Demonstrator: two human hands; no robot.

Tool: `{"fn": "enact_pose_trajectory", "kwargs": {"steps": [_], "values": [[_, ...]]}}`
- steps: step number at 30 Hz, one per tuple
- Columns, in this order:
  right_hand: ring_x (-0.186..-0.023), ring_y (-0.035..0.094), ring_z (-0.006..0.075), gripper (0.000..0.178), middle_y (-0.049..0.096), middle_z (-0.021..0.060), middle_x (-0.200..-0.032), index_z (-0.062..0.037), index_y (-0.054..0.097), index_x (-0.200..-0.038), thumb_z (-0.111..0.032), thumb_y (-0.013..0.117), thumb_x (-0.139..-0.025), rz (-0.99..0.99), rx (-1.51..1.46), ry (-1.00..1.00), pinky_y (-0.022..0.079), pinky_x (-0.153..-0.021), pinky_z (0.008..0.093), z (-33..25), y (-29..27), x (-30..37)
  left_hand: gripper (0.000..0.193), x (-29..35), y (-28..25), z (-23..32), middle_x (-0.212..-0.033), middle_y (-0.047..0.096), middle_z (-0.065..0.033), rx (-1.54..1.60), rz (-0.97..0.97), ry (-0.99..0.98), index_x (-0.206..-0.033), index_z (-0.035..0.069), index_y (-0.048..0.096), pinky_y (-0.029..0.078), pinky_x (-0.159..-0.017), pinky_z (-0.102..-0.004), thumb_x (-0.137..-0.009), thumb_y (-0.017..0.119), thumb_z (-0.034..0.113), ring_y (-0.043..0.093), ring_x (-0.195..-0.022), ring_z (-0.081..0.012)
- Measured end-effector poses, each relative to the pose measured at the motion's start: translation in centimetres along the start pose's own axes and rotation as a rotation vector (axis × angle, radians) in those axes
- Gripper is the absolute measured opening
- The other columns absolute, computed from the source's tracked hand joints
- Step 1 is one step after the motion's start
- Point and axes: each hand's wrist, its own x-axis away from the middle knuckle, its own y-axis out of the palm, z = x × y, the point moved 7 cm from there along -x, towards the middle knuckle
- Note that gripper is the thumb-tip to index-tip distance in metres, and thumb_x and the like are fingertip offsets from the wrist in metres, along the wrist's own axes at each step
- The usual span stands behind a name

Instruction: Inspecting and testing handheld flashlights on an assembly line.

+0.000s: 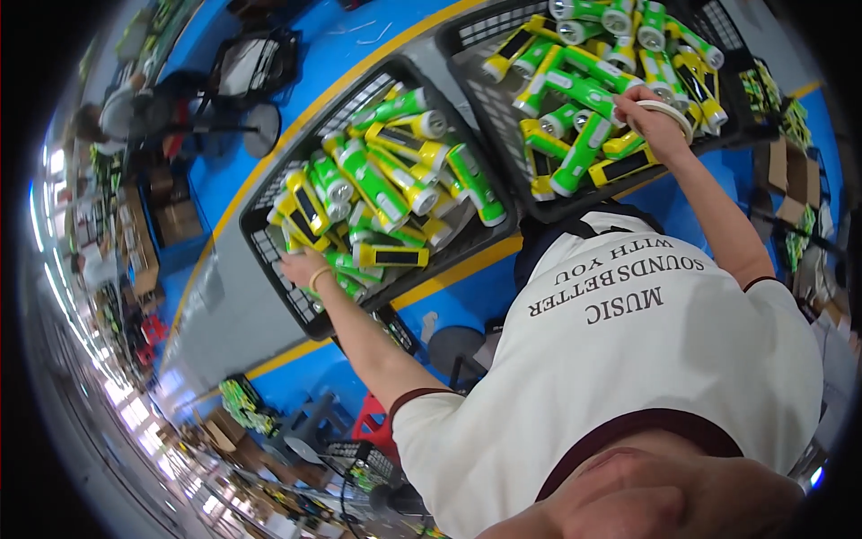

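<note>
Left hand [302, 266] flat, fingers spread, resting on green-yellow flashlights [386, 193] at near edge of left black crate [269, 247]. Right hand [654, 115] curled among flashlights in right black crate [489, 103]; grasp cannot be confirmed.

I see a white short-sleeved cotton T-shirt [646, 359] w/ dark maroon trim at collar & cuffs. Black lettering on chest. Thin yellowish band on left wrist [319, 278].
</note>
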Motion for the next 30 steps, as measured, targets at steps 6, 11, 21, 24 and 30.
{"fn": "enact_pose_trajectory", "kwargs": {"steps": [6,11,21,24,30], "values": [[-0.068,0.052,0.0086,0.014,0.054,0.0013,-0.072,-0.0073,0.05,-0.084,-0.02,0.056,-0.087,0.166,-0.272,0.045,0.041,-0.062,0.0213,1.8,-6.0,2.0,0.022,19.9,-12.3,42.0,-0.072,0.058,-0.0148,1.052,-0.739,0.677,-0.09,0.003,0.054,0.045,-0.071,-0.0406,-0.074,0.061,0.016,0.057,-0.079,-0.0346],[-0.065,0.05,0.0049,0.015,0.055,-0.0006,-0.072,-0.0068,0.054,-0.083,-0.02,0.061,-0.083,0.2,-0.167,-0.067,0.039,-0.059,0.0175,-0.5,-9.0,2.3,0.04,30.2,-9.8,51.2,-0.111,0.052,-0.007,0.727,-0.306,1.386,-0.11,0.014,0.049,0.034,-0.089,-0.0506,-0.071,0.057,0.009,0.044,-0.109,-0.0299],[-0.069,0.049,0.0059,0.013,0.054,0.0006,-0.074,-0.0067,0.051,-0.085,-0.018,0.057,-0.086,0.102,-0.267,-0.05,0.038,-0.062,0.0192,-0.5,-11.9,2.2,0.047,26.3,-15.5,48.3,-0.089,0.059,-0.0076,1.586,-0.892,0.763,-0.096,0.0,0.053,0.046,-0.07,-0.0297,-0.06,0.08,0.014,0.058,-0.079,-0.0177],[-0.071,0.05,0.0066,0.011,0.054,0.0007,-0.078,-0.0062,0.052,-0.084,-0.015,0.058,-0.085,-0.028,-0.234,-0.095,0.04,-0.065,0.0195,-2.6,-9.3,1.7,0.04,26.6,-17.8,46.1,-0.089,0.057,-0.0064,1.699,-0.875,0.648,-0.094,0.001,0.052,0.048,-0.067,-0.0296,-0.061,0.074,-0.005,0.058,-0.082,-0.0169],[-0.067,0.047,0.0041,0.014,0.054,-0.0032,-0.073,-0.0056,0.058,-0.08,-0.018,0.063,-0.08,-0.359,-0.112,-0.163,0.038,-0.058,0.0202,-5.6,-1.8,2.4,0.066,26.5,-18.1,43.0,-0.105,0.049,-0.0128,1.705,-0.836,0.362,-0.122,0.0,0.029,0.044,-0.079,-0.031,-0.067,0.067,0.001,0.054,-0.093,-0.0191]]}}
